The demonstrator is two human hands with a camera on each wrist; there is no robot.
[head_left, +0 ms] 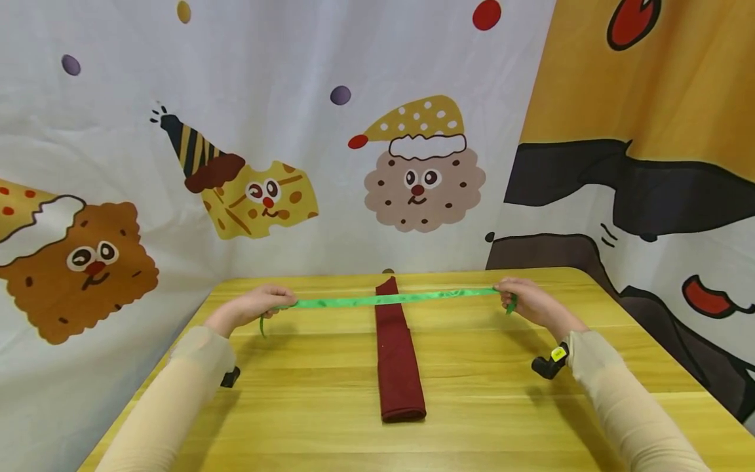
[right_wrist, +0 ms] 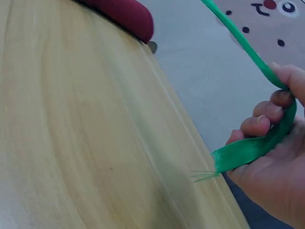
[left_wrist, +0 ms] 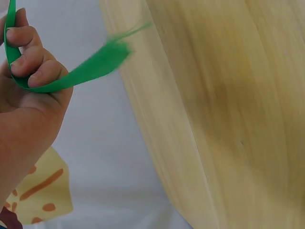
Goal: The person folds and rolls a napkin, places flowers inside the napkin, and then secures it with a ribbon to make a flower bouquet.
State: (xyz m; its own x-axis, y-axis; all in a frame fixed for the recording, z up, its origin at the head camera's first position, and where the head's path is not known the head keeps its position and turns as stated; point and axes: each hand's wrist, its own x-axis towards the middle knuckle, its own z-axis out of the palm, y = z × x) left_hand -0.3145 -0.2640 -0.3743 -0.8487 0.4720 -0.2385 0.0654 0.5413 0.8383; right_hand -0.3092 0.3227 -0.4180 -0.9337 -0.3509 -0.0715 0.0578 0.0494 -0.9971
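A green ribbon (head_left: 342, 302) is stretched nearly level between the two hands, above a dark red folded cloth (head_left: 401, 367) that lies lengthwise on the table. My left hand (head_left: 262, 303) grips one end, and a short tail hangs below it. In the left wrist view the fingers of the left hand (left_wrist: 35, 71) curl over the ribbon (left_wrist: 95, 64). My right hand (head_left: 527, 299) pinches the other end. The right wrist view shows the ribbon (right_wrist: 243, 151) running through the curled fingers of the right hand (right_wrist: 271, 133), its frayed tip sticking out past the palm.
The yellow wooden table (head_left: 307, 419) reaches back to a white curtain (head_left: 295, 78) printed with cartoon figures. Dark wrist-worn devices show at the left wrist (head_left: 231, 377) and the right wrist (head_left: 550, 364). A small round dark object (right_wrist: 152, 46) shows by the table's far edge.
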